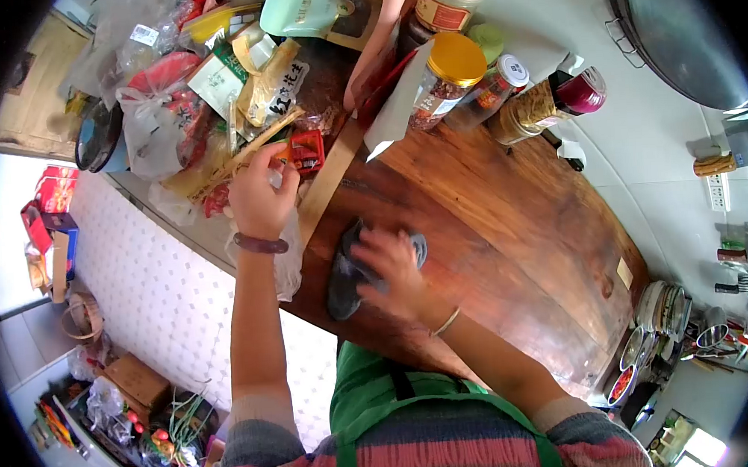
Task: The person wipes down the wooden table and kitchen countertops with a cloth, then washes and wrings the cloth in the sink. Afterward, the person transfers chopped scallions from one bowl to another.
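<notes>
Two bare hands, one left hand (262, 199) and one right hand (393, 271), appeared in a kitchen with two wristbands, one dark band (261, 243) and one pale band (445, 322). One dark cloth (343, 280) and one small red packet (308, 151) were seen, as were one gold-lidded jar (450, 79), one white-lidded jar (498, 85) and one purple-capped container (546, 107). Also pictured were one mint-green pouch (299, 11), one large round pan (687, 34), one woven basket (82, 318) and one green apron (366, 388). Plastic bags (162, 127) lay too jumbled to count.
</notes>
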### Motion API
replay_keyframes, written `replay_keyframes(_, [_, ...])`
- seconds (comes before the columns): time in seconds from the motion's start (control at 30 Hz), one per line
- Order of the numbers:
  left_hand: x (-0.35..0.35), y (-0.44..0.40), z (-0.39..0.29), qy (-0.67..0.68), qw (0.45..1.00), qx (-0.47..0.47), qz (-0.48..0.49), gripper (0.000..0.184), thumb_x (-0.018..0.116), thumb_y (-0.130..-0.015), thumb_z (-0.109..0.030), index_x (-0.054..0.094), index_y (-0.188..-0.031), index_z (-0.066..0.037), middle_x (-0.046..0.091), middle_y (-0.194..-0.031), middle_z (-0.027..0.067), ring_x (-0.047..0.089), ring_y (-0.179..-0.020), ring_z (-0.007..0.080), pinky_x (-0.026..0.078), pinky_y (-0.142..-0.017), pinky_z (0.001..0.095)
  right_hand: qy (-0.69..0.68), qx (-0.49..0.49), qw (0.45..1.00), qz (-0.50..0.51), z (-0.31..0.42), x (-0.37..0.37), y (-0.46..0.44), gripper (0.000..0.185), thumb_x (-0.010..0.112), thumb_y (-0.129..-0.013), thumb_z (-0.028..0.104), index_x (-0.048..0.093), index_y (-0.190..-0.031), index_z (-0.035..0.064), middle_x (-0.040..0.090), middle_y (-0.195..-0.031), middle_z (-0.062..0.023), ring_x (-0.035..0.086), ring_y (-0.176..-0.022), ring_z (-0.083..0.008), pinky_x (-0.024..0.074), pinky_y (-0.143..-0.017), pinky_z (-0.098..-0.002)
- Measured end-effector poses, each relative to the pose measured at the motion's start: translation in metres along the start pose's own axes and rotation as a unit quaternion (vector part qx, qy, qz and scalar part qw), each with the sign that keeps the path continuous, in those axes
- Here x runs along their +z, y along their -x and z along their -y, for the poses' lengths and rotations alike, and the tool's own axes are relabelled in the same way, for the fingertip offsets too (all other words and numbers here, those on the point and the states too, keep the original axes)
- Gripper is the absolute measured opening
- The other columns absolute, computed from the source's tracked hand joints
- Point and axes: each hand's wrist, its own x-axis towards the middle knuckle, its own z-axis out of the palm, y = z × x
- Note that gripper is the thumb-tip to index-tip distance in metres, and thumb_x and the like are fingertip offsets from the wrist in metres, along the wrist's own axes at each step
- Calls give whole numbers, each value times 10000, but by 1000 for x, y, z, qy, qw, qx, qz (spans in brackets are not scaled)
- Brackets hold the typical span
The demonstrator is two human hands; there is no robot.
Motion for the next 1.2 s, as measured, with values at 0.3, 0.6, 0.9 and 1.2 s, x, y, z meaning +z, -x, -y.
replay_keyframes(0.3, [6, 42, 27, -36, 994, -83, 53, 296, 695, -738, -228, 646, -1016, -137, 658, -771, 75, 631, -728, 281, 485, -649, 400, -31, 192, 958, -209, -58, -7, -148, 846, 732, -734, 178, 209, -1381, 23, 356, -1237, -262, 472, -1063, -451, 458, -878, -439])
replay_keyframes(0.6, [49, 31, 32, -129, 975, -131, 124, 374, 641, -775, -281, 557, -1116, -153, 641, -887, 101, 625, -835, 313, 496, -674, 441, -114, 253, 902, -330, -80, 2, -184, 689, 777, -679, 223, 396, -1180, -59, 446, -1161, -235, 427, -1109, -384, 369, -957, -419])
replay_keyframes(0.9, [84, 24, 51, -284, 955, 54, 66, 145, 635, -743, -253, 585, -828, -145, 592, -840, 50, 618, -654, 281, 487, -552, 424, -89, 214, 934, -272, -71, -11, -158, 732, 756, -704, 218, 377, -1282, -23, 397, -1209, -247, 469, -1087, -361, 409, -944, -399])
replay_keyframes(1.2, [65, 37, 47, -181, 964, 186, -63, 155, 686, -686, -146, 626, -828, -124, 568, -868, 40, 577, -782, 264, 466, -730, 407, -109, 180, 947, -242, -58, 5, -71, 543, 684, -754, 85, 442, -1230, -18, 524, -1012, -178, 536, -943, -337, 459, -816, -411])
